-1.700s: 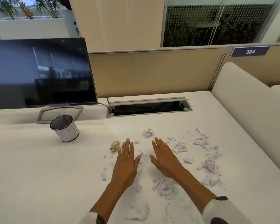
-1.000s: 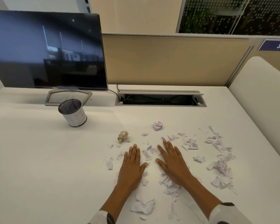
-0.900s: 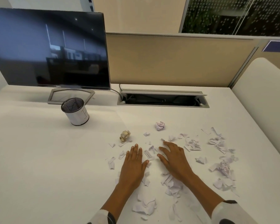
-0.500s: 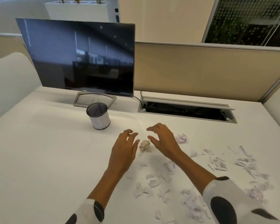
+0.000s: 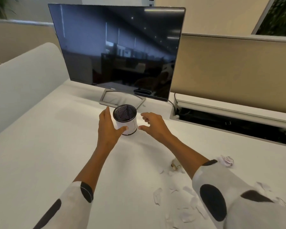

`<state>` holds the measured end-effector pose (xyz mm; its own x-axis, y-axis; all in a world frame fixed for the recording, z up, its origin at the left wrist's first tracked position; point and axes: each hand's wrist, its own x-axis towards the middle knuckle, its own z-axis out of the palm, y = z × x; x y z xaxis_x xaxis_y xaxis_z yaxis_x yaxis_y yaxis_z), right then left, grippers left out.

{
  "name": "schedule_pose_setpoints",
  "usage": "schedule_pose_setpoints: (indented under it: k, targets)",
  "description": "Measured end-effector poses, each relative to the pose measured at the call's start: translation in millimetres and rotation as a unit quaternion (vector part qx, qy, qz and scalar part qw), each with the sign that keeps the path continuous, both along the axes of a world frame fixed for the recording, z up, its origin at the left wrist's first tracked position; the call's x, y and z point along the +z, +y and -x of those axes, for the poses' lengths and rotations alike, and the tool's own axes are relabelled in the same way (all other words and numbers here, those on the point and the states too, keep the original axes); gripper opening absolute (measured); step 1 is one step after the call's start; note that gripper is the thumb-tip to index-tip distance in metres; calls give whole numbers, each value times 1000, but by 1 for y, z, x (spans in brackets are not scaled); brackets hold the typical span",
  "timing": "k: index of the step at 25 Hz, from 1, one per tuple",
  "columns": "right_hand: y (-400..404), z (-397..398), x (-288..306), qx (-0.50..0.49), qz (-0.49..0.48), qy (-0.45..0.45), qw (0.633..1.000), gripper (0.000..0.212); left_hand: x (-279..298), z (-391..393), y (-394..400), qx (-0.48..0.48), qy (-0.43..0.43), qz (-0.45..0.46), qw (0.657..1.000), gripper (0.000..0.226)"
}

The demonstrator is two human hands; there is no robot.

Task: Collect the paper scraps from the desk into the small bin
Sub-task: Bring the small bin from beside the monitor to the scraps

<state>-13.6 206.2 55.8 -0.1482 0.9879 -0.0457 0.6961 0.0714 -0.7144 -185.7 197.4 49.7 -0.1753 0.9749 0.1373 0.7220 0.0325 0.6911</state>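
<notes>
1. Reaching forward with both arms, you are bringing your hands to either side of the small bin [image 5: 125, 119], which is standing upright on the white desk [image 5: 40, 154] just in front of the monitor [image 5: 117, 50] and its stand.
2. Your left hand [image 5: 108, 129] is cupping the bin's left side: the thumb is lying against the white wall near the front, and the fingers are curving around the far side, out of sight. How firmly it is pressing, you cannot tell from this view.
3. Your right hand [image 5: 153, 125] is hovering just beside the bin's right side with fingers and thumb spread apart, holding nothing and not quite touching the wall.
4. Inside the bin only dark mesh is showing.
5. Paper scraps [image 5: 157, 195] are lying loose on the desk near you, mostly under and around your right sleeve [image 5: 221, 195].
6. A white crumpled ball [image 5: 226, 160] is sitting to the right of your right forearm, and a tan crumpled ball [image 5: 175, 165] is lying just left of it, well apart from the bin.
</notes>
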Motion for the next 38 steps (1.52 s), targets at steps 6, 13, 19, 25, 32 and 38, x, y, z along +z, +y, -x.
schedule_pose_setpoints:
  k: [6,13,19,25,32,38]
  targets:
    - [24,17,-13,-13,45,37,998,68,-18,11,22,-21,-84,86,993,101]
    - [20,23,-10,-22,33,108,993,52,-13,3,10,-9,-188,50,981,64]
    - [-17,1,10,-29,11,159,987,48,6,-12,-28,10,-214,7,977,61]
    - [-78,-35,38,-59,-24,167,984,47,30,-44,-81,-22,-254,-28,966,61]
    - [-169,-100,41,-153,-16,159,975,46,31,-105,-141,-126,-252,15,960,61]
    - [-245,-153,22,-228,-5,179,957,46,13,-154,-195,-200,-297,76,931,57]
